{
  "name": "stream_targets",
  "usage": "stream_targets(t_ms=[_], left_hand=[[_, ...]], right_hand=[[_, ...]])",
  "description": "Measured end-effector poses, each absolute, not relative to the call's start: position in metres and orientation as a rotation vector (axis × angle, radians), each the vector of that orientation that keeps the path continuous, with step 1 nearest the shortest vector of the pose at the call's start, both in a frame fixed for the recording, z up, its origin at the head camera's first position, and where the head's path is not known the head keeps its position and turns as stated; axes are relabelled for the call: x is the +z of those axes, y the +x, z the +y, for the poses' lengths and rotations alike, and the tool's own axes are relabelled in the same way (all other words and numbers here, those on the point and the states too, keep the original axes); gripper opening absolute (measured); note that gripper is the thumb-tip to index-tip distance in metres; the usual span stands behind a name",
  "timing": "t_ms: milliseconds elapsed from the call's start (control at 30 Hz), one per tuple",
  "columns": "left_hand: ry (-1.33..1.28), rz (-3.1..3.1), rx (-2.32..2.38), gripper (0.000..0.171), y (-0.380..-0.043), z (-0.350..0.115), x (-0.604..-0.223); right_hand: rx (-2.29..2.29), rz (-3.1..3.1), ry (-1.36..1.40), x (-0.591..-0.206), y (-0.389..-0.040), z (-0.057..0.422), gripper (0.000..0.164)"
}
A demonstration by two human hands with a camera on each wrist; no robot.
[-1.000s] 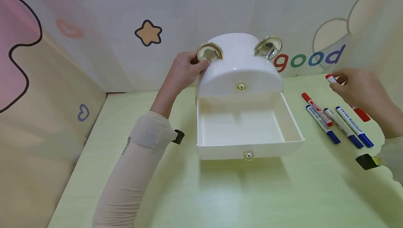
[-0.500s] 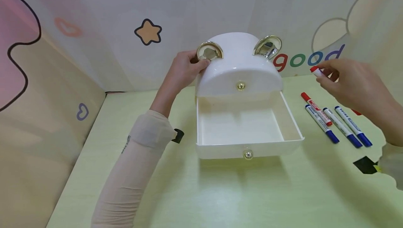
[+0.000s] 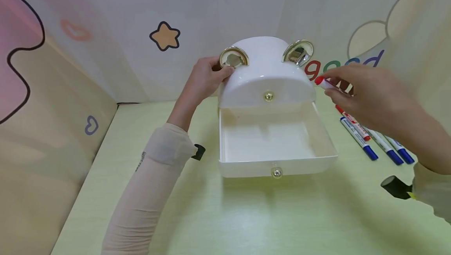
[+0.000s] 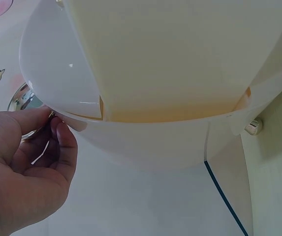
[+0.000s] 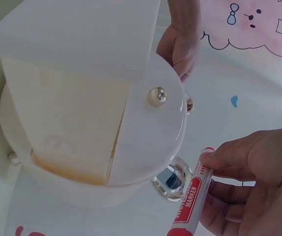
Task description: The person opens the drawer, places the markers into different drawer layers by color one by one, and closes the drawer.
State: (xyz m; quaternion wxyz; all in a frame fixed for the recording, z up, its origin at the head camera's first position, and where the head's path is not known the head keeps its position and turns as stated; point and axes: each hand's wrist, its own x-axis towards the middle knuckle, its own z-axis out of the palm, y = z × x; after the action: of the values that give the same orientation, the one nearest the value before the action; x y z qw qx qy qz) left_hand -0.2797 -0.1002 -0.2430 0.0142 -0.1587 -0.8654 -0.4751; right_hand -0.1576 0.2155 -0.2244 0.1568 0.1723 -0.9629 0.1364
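Note:
A white storage box (image 3: 262, 55) with two gold, mirrored ears stands on the table, its lower drawer (image 3: 246, 169) pulled out and bare inside. The left hand (image 3: 206, 79) grips the box's left ear (image 3: 233, 57), thumb in front; the left wrist view shows the fingers curled behind it. Between thumb and fingers of the right hand (image 3: 375, 94) is a red whiteboard marker (image 5: 192, 199), raised beside the box's right side. Its label reads "MARKER" in the right wrist view. A gold knob (image 3: 269, 96) sits on the closed upper drawer.
Right of the box lie a red marker (image 3: 353, 123) and several blue-capped markers (image 3: 359, 138), partly under the right forearm in view. A printed cloth wall (image 3: 197, 8) stands behind the table, another on the left. Pale green tabletop (image 3: 253, 219) extends in front.
The right hand has carried the red marker leftward from above the other markers to the box's right side. The left hand and the box stay put.

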Motion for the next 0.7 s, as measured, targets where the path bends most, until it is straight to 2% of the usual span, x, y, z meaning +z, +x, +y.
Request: stream_targets(t_ms=[700], left_hand=[[-0.474, -2.686, -1.468, 0.019, -0.282, -0.100, -0.246]], right_hand=[[0.488, -2.643, 0.947, -0.219, -0.145, 0.148, 0.025]])
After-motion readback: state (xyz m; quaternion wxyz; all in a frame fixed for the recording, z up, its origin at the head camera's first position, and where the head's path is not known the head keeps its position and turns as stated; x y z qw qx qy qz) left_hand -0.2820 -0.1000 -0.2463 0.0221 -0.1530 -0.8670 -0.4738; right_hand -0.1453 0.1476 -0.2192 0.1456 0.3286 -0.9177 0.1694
